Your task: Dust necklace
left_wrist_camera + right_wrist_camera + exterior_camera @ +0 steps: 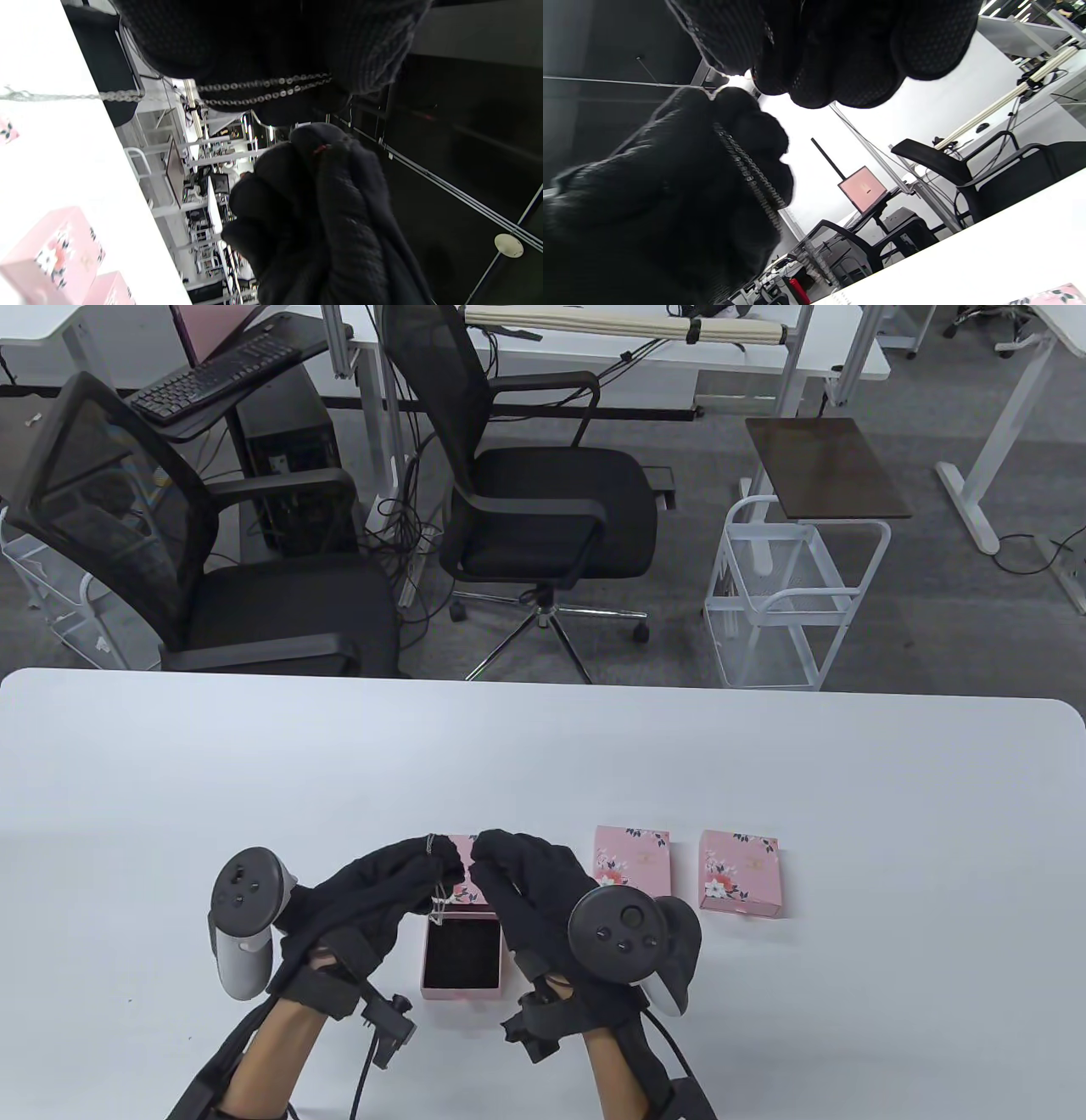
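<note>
You have the necklace lifted above the open box, so the step in hand looks like the dusting itself, or the moment just ahead of it. Your left hand, on the near-left of the box, has its fingers curled round the chain; in the left wrist view two strands run across the glove and one runs on taut toward the table. Your right hand, on the near-right of the box, has its fingers bunched close against the left fingertips, but none of the views shows plainly whether it pinches the chain, a cloth or nothing, so I cannot tell. A short length of chain dangles between your hands, right over the far edge of the box. If you mean to wipe next, keep the left grip steady and draw the chain gently through your right fingers, since fine links kink and snag easily on glove fabric. Two closed pink boxes lie well to the right of the open one. The clasp, any pendant and most of the chain are hidden inside your gloves, and a pink lid behind the open box is largely covered by your hands.
</note>
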Demonstrator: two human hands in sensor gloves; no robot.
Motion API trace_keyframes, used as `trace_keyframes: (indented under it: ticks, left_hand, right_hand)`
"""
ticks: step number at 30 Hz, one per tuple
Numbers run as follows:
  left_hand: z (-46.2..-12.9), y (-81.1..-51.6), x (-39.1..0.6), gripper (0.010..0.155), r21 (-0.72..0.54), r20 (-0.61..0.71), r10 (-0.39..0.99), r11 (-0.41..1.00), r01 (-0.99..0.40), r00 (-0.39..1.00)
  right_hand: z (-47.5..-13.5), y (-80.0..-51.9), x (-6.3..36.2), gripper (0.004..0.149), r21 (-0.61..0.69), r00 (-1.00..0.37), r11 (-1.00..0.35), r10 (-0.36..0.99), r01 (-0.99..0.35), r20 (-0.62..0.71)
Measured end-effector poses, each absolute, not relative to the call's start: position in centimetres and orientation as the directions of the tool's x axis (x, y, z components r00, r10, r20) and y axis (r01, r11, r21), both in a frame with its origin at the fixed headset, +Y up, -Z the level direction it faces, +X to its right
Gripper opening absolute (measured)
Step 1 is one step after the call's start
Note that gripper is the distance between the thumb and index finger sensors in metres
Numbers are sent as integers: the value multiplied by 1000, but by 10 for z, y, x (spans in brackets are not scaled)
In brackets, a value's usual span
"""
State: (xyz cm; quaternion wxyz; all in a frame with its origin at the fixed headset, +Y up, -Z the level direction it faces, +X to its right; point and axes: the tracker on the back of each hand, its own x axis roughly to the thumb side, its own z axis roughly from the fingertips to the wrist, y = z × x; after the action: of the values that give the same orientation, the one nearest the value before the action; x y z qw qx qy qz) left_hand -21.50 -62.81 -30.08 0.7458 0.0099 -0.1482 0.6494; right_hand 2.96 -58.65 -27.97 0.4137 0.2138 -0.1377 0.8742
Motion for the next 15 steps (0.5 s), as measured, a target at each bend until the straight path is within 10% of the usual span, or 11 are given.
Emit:
trace_keyframes:
  ticks: [9,15]
  left_hand:
    - [-295,-625,-210,38,-140,263,954,183,-973,142]
    - [-297,-628,-212,38,-95,260,953,187,-978,157]
  right_hand:
    - [-278,-602,-3,52,-10,-613,-700,618,-714,491]
    - [-275,-604,-10,35,-107,-652,-711,560,-695,511]
